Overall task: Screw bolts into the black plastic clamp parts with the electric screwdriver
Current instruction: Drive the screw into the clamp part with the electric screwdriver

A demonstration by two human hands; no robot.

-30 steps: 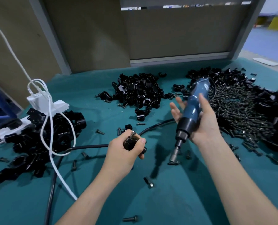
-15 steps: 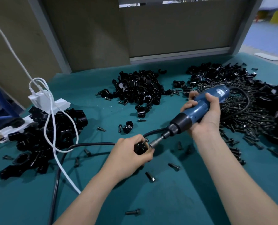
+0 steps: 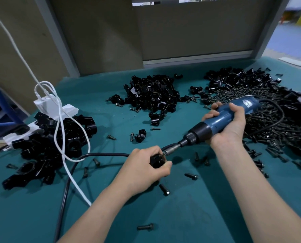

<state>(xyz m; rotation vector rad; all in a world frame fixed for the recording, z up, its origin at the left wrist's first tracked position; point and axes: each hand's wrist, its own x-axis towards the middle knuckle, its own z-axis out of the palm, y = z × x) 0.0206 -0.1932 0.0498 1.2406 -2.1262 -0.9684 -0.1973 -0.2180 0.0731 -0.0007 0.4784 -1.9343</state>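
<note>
At centre frame the left hand (image 3: 141, 170) curls its fingers round a black clamp part (image 3: 157, 162), low over the teal table (image 3: 190, 218). The right hand (image 3: 229, 128) wraps the electric screwdriver (image 3: 221, 118), bit on the bolt (image 3: 162, 154) (the driving step, apparently). Next: steady in-line pressure until it seats.

hands (image 3: 142, 170) (image 3: 231, 127) 2 | electric screwdriver (image 3: 221, 120) 1 | held clamp part (image 3: 156, 161) 1 | clamp-part piles (image 3: 153, 95) (image 3: 53, 142) (image 3: 234, 79) 3 | bolt heap (image 3: 269, 123) 1
</note>
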